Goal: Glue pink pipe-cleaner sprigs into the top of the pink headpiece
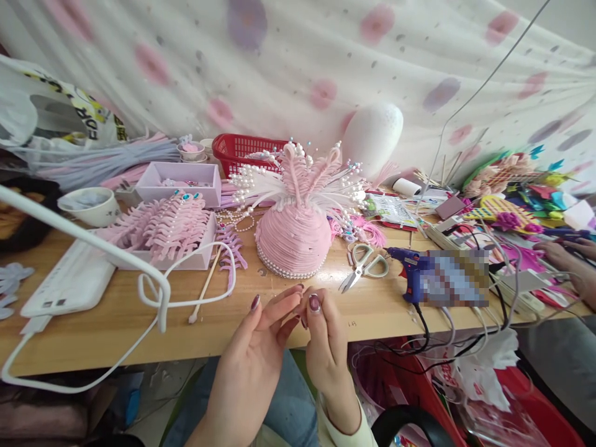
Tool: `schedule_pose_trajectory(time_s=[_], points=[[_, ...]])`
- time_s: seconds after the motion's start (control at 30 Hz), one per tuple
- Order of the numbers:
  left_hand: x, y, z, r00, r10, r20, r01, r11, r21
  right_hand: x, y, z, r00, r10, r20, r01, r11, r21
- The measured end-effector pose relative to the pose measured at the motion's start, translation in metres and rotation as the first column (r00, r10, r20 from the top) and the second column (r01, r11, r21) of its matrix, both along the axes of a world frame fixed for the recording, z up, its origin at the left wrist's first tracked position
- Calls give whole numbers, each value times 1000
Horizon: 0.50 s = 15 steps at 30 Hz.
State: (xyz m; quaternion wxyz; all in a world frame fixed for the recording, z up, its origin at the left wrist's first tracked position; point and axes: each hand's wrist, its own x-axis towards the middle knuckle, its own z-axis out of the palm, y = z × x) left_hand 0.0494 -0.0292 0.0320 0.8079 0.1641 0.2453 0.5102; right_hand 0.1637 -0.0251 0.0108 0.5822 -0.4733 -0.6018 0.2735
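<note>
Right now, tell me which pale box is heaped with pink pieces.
The front box, with pink pieces piled above its rim; the back box holds small ornaments.

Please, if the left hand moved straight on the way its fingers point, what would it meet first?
Probably the right hand; it looks very close ahead of the left hand, though the depth is unclear.

"FOR" on plastic bag point(88, 116) (letters turned sideways); print on packet point(393, 210) too small to read.

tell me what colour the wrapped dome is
Pink; the dome shows best in the head view.
</note>
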Motion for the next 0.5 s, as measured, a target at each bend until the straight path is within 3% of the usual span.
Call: schedule_pose_trajectory(time_s=[0.27, 0.5], points=[[2, -7, -1, 971, 106, -214, -78, 988, 132, -4, 2, 2, 988, -84, 132, 75, 995, 68], [3, -15, -1, 990, 53, -128, -31, 985, 171, -20, 6, -4, 964, -266, -5, 265, 958, 112]])
